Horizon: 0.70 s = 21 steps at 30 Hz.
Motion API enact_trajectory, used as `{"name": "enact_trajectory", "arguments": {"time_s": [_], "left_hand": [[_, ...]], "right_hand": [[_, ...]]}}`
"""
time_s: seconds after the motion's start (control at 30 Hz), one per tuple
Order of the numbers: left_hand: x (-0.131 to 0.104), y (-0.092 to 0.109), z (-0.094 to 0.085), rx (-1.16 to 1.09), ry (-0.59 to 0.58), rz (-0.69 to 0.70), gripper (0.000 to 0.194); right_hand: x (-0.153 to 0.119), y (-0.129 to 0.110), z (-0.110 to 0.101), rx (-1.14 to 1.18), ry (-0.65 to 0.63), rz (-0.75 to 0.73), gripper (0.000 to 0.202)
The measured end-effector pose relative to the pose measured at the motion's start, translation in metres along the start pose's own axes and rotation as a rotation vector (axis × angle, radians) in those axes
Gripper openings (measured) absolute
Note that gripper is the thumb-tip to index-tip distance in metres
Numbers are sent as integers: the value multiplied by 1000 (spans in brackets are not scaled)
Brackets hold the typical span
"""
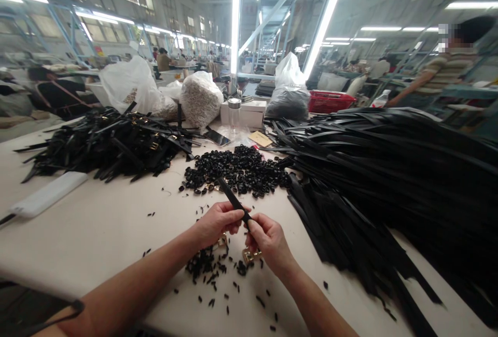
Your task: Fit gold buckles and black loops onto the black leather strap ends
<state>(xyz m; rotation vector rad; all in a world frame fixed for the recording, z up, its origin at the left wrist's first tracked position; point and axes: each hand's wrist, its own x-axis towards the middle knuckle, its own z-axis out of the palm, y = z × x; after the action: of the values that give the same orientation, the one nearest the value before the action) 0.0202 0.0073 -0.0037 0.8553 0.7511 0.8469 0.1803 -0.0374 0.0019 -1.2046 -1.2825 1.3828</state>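
Observation:
A short black strap (232,196) is pinched between both hands over the middle of the table, tilted up to the left. My left hand (221,217) grips it with thumb and fingers, and my right hand (268,236) pinches its lower end close by. Gold-coloured buckles (251,255) lie or hang just under the hands; I cannot tell whether one is joined to the strap. Small black bits (204,263) are scattered on the tabletop beneath. Beyond the hands spreads a heap of small black loops (241,168).
Black straps with gold buckles (112,142) are piled at left, long black strips (381,160) at right. A white power strip (49,193) lies on the table (128,223). Behind stand filled plastic bags (200,99), a jar (234,113) and a red basket (330,101). A person (447,69) stands far right.

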Motion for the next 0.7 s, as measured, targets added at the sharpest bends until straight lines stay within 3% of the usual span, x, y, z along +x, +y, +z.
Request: {"name": "enact_trajectory", "arguments": {"time_s": [0.23, 0.37, 0.47, 0.6, 0.7], "left_hand": [[1, -7, 4, 31, 2, 35, 41], [1, -8, 6, 124, 20, 86, 33], [1, -5, 6, 150, 39, 102, 26], [3, -3, 5, 147, 27, 93, 29], [7, -5, 1, 116, -3, 86, 39]], "right_hand": [[1, 4, 0, -117, 93, -59, 25], [1, 2, -5, -387, 157, -213, 24], [-1, -2, -8, -534, 118, -317, 24], [-3, 1, -8, -516, 54, -291, 31], [0, 8, -7, -465, 83, -241, 36]]}}
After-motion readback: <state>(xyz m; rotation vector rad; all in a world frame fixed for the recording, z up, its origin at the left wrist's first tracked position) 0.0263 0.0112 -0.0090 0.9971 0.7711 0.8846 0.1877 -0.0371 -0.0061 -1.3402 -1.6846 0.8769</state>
